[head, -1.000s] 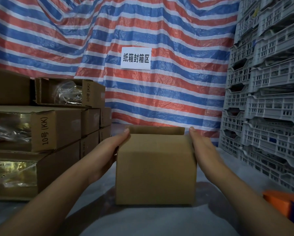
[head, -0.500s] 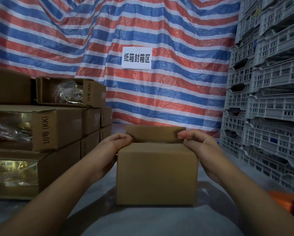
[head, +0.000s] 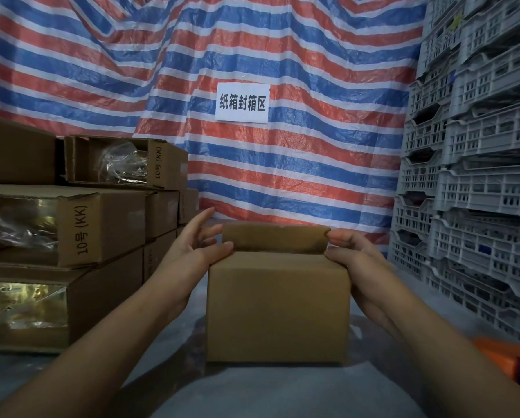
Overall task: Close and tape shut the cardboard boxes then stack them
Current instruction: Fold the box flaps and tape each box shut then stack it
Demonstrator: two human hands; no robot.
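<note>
1. While the small cardboard box point(head: 278, 306) stands upright on the grey tabletop point(head: 282, 390) at centre, both hands meet it at its top corners.
2. Its far flap point(head: 275, 238) stands up behind the top opening; the box is not yet closed.
3. The left hand point(head: 196, 251) rests its thumb on the near left top corner, its fingers spread and relaxed beside the flap, a released grip.
4. The right hand point(head: 353, 257) curls over the right top corner, and its grip appears to pinch the flap's right edge between thumb and fingertips.
5. A stack of cardboard boxes point(head: 71, 236) marked "10号 (KK)" sits to the left, some open-ended with plastic wrap showing.
6. Grey plastic crates point(head: 475, 182) are piled on the right.
7. A striped tarpaulin point(head: 282, 49) with a paper sign point(head: 242, 102) hangs behind.
</note>
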